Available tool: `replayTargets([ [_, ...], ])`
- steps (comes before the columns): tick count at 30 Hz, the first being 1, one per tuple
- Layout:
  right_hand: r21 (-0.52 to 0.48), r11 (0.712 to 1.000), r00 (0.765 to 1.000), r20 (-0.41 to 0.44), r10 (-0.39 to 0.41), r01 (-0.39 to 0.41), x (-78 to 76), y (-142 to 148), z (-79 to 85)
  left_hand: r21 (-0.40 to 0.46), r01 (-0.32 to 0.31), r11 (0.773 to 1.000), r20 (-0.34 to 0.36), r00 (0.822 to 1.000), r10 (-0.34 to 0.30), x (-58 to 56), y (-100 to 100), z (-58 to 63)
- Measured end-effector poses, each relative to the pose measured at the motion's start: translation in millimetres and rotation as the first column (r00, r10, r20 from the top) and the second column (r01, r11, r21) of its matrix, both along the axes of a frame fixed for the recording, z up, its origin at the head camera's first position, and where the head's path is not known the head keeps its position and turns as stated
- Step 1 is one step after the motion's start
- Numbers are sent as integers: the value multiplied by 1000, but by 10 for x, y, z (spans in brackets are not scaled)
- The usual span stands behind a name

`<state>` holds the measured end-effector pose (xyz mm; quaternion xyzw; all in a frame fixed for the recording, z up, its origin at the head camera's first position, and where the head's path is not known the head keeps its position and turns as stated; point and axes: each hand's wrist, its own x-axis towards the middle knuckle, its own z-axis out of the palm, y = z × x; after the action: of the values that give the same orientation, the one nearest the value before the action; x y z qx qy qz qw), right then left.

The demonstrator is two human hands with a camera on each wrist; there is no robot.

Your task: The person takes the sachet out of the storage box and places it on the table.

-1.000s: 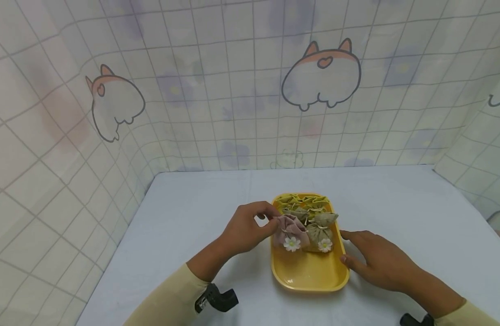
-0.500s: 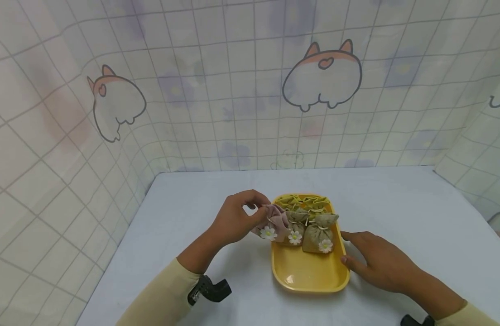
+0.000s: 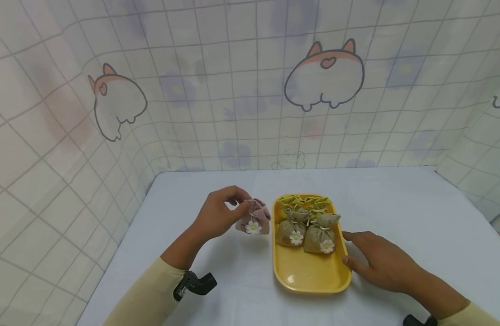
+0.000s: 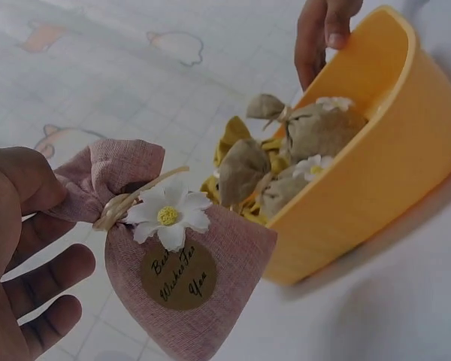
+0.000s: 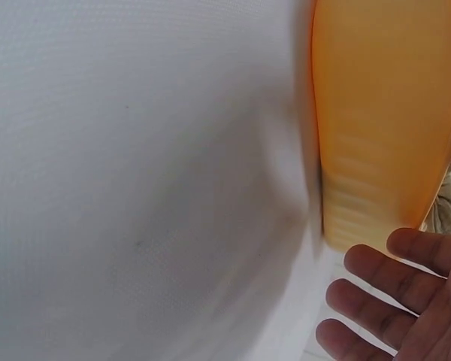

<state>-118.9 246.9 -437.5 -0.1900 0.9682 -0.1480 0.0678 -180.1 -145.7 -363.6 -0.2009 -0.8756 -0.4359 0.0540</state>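
My left hand [image 3: 221,212] pinches a pink cloth sachet [image 3: 254,218] by its gathered neck, left of the yellow tray [image 3: 311,276] and above the table. In the left wrist view the sachet [image 4: 192,293] carries a white flower, a twine tie and a round brown label with writing. My right hand [image 3: 382,260] rests at the tray's right side, its fingertips at the rim; the right wrist view shows its fingers [image 5: 383,278] extended. Two olive-brown sachets [image 3: 320,235] with white flowers stand in the tray, in front of several yellow-green sachets [image 3: 290,200].
A white cloth covers the table [image 3: 185,194]. Behind it and at the sides hangs a checked curtain [image 3: 242,90] printed with cartoon animals. The tray has high walls [image 4: 376,165].
My left hand has lifted the pink sachet out of the tray and carried it left, past the rim. More of the left olive-brown sachet shows. My right hand has stayed in place.
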Motion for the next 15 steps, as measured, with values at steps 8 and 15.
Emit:
replayTargets([
  [8,2,1000,1000,14,0,0,7,-2,27,-18,-33,999,-18,999,32,-11,-242,-16],
  [15,10,1000,999,31,-12,12,15,-27,63,-31,-86,996,-26,996,85,-8,-435,-25],
])
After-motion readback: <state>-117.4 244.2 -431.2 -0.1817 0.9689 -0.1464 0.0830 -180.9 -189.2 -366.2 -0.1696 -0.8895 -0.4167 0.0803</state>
